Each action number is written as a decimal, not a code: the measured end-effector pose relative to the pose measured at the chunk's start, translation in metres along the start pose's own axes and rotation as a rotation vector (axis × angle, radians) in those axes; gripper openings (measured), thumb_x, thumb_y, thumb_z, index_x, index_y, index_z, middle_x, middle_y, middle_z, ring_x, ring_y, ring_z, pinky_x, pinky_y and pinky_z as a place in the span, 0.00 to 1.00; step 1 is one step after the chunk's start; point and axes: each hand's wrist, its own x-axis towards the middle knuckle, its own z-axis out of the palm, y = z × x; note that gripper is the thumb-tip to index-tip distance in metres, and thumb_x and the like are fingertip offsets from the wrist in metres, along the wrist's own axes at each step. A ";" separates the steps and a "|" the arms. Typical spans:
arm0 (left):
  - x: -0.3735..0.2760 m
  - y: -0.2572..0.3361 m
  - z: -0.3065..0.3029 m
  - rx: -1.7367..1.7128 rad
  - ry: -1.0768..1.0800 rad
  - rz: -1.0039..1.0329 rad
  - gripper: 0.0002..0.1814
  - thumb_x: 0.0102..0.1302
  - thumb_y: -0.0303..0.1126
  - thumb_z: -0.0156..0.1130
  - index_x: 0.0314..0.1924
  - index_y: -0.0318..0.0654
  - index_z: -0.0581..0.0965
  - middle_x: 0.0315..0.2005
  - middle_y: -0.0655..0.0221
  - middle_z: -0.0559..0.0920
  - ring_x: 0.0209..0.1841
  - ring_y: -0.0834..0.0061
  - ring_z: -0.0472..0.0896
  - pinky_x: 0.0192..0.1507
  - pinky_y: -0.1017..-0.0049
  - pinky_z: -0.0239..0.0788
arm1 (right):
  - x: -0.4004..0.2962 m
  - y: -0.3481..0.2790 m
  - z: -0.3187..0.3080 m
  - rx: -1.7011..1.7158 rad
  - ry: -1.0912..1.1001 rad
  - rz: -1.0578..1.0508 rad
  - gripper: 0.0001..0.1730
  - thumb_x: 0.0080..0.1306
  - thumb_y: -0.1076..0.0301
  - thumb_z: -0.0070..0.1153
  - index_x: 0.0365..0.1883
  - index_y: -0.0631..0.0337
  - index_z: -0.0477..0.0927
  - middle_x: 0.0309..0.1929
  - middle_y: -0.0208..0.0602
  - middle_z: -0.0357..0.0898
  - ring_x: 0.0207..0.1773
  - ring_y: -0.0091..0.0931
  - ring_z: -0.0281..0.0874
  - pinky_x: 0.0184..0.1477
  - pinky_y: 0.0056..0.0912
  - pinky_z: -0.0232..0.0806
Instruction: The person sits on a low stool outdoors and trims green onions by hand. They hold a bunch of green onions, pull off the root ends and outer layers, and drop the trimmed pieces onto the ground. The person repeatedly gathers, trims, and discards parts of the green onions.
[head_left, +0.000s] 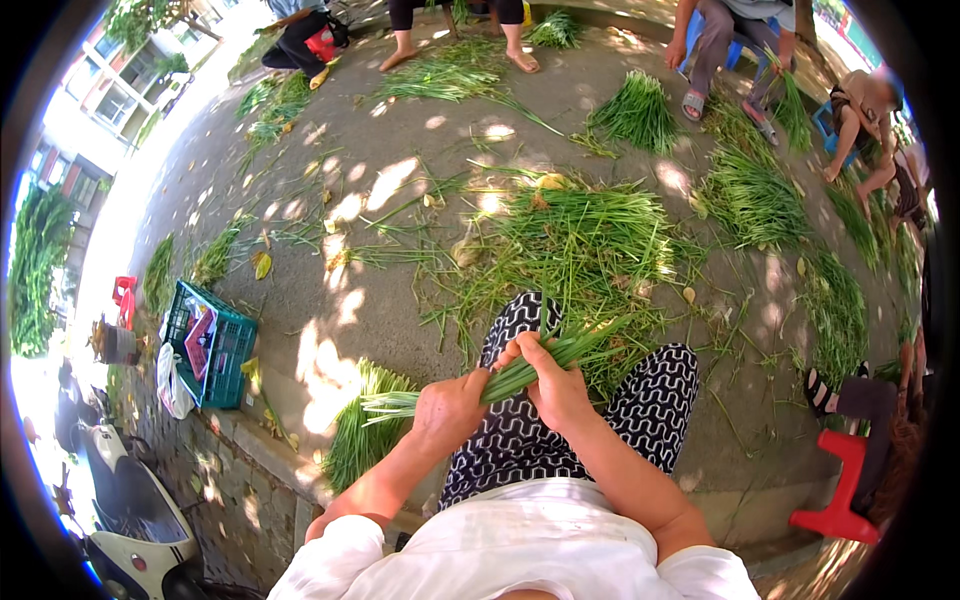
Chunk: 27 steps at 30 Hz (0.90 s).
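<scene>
Above my lap, both hands hold one bundle of long green leafy stalks (514, 377), which look like Chinese chives. My left hand (450, 409) is closed around the bundle near its pale ends, which stick out to the left. Farther along, my right hand (553, 379) grips the leafy part, its thumb on top. Beyond my knees a loose heap of the same stalks (585, 225) lies on the pavement, mixed with tangled, partly yellowed blades. A neater pile of stalks (364, 427) lies beside my left leg, pale ends up in the picture.
A green plastic crate (232, 352) with bags stands at the left by a stone kerb (262, 442), and a parked scooter (142, 517) is below it. A red plastic stool (844, 487) stands at the right. Several people sit around with more piles of stalks (754, 195).
</scene>
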 end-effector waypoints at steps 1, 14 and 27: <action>-0.001 -0.001 0.001 0.001 -0.003 -0.005 0.23 0.44 0.25 0.63 0.45 0.39 0.73 0.25 0.62 0.79 0.27 0.59 0.78 0.28 0.63 0.69 | 0.000 -0.002 0.002 0.022 0.020 -0.017 0.07 0.68 0.65 0.51 0.36 0.60 0.75 0.32 0.30 0.75 0.37 0.23 0.74 0.43 0.29 0.68; -0.007 -0.012 0.006 -0.020 0.047 0.017 0.22 0.46 0.23 0.60 0.45 0.38 0.71 0.26 0.60 0.78 0.28 0.57 0.78 0.28 0.62 0.68 | 0.003 -0.054 -0.008 -0.007 0.072 -0.215 0.10 0.69 0.62 0.49 0.37 0.60 0.73 0.33 0.31 0.74 0.33 0.25 0.76 0.36 0.33 0.74; -0.008 -0.008 0.006 0.006 -0.023 -0.004 0.21 0.47 0.24 0.61 0.45 0.38 0.71 0.26 0.60 0.79 0.29 0.56 0.78 0.28 0.61 0.68 | 0.006 -0.059 -0.022 -0.030 0.116 -0.227 0.11 0.68 0.61 0.50 0.36 0.60 0.75 0.32 0.30 0.75 0.32 0.24 0.76 0.35 0.31 0.74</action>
